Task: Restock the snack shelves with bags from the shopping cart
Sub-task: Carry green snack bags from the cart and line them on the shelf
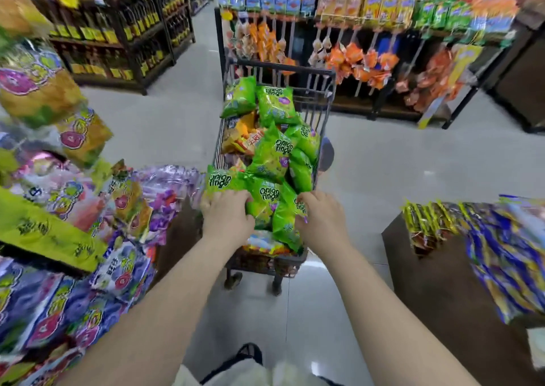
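Shopper at shopping cart (318, 96). Left hand (227, 213) and right hand (320, 219) both curl fingers round green onion-ring bags (271, 155) at near end. Bags likely light, puffy, slick, contents crushable; best gripped by edges or seams. Cart heaped: green bags over orange packets (239, 138). Snack shelves (59, 232) left.

Cart (280, 66): dark metal wire, matt coat. Green bags (272, 153) in it: thin plastic film, glossy, crinkled, bright spots on creases. Purple packs (165, 191) at L shelf edge: shiny film, part clear, strong glare. Floor (383, 161): pale tile, smooth, semi-gloss, lamp reflections. Far-L racks (126, 46): dark, matt, boards prob. wood; too blurred to confirm. Brown stand (436, 267) at R: smooth matt face. Blue/yellow packs (507, 253) on its top edge: glossy film.
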A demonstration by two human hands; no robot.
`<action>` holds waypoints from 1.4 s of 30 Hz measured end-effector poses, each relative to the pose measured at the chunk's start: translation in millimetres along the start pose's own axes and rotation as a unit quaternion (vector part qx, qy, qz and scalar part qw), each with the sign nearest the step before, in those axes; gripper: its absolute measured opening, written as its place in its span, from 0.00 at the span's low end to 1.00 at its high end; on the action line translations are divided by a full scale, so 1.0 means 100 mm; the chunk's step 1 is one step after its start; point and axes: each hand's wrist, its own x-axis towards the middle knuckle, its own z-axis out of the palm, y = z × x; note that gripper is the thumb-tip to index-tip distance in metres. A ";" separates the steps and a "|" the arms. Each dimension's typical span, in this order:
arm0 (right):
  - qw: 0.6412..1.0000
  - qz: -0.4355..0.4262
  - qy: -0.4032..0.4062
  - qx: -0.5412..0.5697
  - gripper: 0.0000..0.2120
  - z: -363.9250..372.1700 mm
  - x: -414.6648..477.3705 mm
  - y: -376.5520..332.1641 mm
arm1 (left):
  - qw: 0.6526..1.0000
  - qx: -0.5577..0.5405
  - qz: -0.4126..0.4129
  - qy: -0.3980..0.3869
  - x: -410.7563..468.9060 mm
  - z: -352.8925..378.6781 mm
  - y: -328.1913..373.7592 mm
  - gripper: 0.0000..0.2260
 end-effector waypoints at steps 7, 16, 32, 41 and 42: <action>0.992 0.050 -0.116 0.023 0.22 0.54 0.76 0.40 | 0.995 -0.015 -0.012 -0.093 0.99 0.56 0.03 0.20; 0.947 0.075 -0.256 0.177 0.24 1.19 2.11 0.82 | 0.976 -0.156 -0.125 -0.082 2.13 1.11 0.11 0.31; 0.850 0.187 -0.387 0.305 0.27 1.80 2.70 1.07 | 0.917 -0.294 -0.222 -0.155 3.13 1.48 0.12 0.45; 0.823 0.168 -0.325 0.436 0.31 1.63 2.83 0.86 | 0.827 -0.478 -0.295 -0.022 3.04 1.23 -0.19 0.36; 0.817 0.170 -0.318 0.450 0.31 1.61 2.85 0.85 | 0.808 -0.508 -0.299 -0.017 3.00 1.18 -0.21 0.33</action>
